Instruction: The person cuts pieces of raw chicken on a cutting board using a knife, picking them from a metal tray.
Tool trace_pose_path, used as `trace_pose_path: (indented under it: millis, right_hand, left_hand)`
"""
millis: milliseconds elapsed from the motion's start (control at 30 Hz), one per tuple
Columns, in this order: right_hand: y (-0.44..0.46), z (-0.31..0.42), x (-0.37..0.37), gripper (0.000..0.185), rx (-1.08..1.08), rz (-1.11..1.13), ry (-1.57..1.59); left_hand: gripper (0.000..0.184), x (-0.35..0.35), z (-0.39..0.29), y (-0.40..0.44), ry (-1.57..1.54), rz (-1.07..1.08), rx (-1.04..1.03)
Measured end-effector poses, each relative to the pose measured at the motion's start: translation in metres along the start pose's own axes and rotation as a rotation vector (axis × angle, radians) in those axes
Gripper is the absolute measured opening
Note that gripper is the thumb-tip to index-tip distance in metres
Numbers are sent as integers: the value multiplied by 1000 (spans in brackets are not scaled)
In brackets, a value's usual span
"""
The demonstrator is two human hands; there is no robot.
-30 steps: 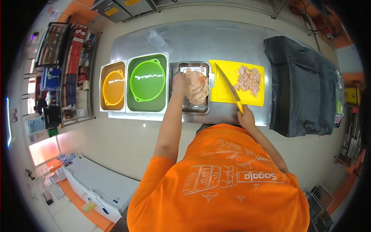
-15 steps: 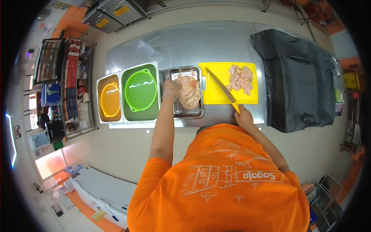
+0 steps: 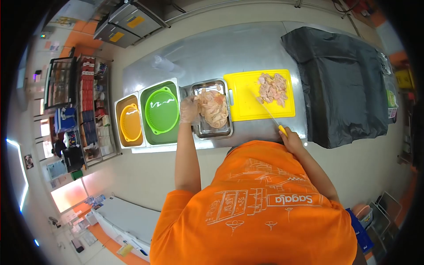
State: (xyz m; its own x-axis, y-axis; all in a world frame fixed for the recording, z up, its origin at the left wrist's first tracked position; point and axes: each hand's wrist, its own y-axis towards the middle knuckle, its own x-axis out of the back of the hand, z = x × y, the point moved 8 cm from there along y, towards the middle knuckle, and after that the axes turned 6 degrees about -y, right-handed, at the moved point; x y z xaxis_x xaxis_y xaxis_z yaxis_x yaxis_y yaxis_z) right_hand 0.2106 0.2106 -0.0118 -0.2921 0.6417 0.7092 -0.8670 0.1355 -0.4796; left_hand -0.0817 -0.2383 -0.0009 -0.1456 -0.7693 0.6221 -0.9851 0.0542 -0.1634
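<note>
One heap of raw meat (image 3: 215, 113) is contained in a metal tray (image 3: 204, 131) on the steel bench (image 3: 221, 53). At its left edge the gloved left hand (image 3: 188, 110) is placed; whether anything is gripped there cannot be told. A knife (image 3: 273, 118) is grasped by the right hand (image 3: 290, 139), its blade angled over a yellow cutting board (image 3: 243, 104) where chopped meat (image 3: 271, 87) is spread. Left of the tray, green (image 3: 162, 109) and orange baskets (image 3: 130, 122) are set in metal pans (image 3: 152, 138).

The metal table (image 3: 216, 53) carries a small pan (image 3: 120, 107), a larger pan (image 3: 165, 138), a tray (image 3: 224, 132) and a yellow board (image 3: 242, 99), with a clear cup (image 3: 162, 64) behind and black plastic (image 3: 342, 88) rightmost.
</note>
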Motion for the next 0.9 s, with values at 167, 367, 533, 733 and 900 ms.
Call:
trace_pose_path:
  millis: [167,367,533,733,900]
  right_hand:
    - [5,-13,6,43,-34,-65,58]
    - [8,-14,13,43,-23,-50,52]
    - [11,-21,16,43,39,-16,108]
    - [-1,-18,35,41,92,-11,177]
    - [-11,-13,64,39,75,-18,173]
  left_hand:
    - [25,28,-46,-18,-104,-96,-51]
    - [26,37,-100,-29,-477,-114,-41]
    - [28,-5,-124,-35,-499,39,-19]
    - [30,-166,-115,-42,-574,361,151]
    - [30,-229,-140,-58,-433,510,367]
